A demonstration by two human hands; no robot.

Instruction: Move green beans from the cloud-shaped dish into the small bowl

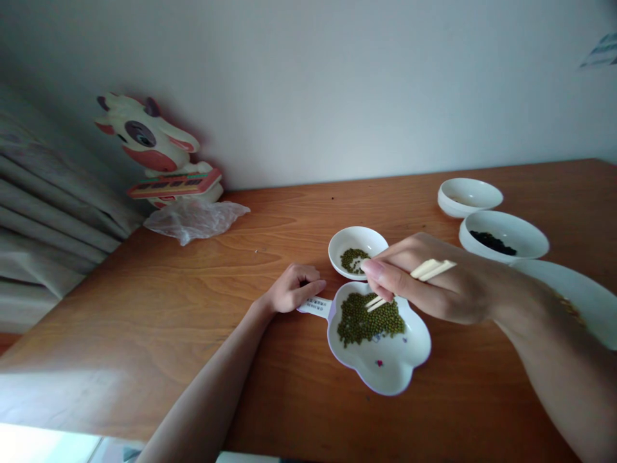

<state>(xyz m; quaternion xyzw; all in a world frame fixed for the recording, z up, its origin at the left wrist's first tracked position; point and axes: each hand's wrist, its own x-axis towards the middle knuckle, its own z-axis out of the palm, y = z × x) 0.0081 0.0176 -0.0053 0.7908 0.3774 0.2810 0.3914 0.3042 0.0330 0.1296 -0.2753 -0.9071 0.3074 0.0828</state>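
My right hand is closed around a pair of pale chopsticks, whose tips dip into a heap of green mung beans in a white flower-shaped dish. My left hand rests on the wooden table, fingers curled and pinching the dish's labelled handle. Just behind it stands a small round white bowl holding a few green beans.
At the right stand a white bowl with dark beans, another white bowl behind it, and the rim of a larger white dish. A cartoon cow figure and a crumpled clear plastic bag sit at the back left, near curtains.
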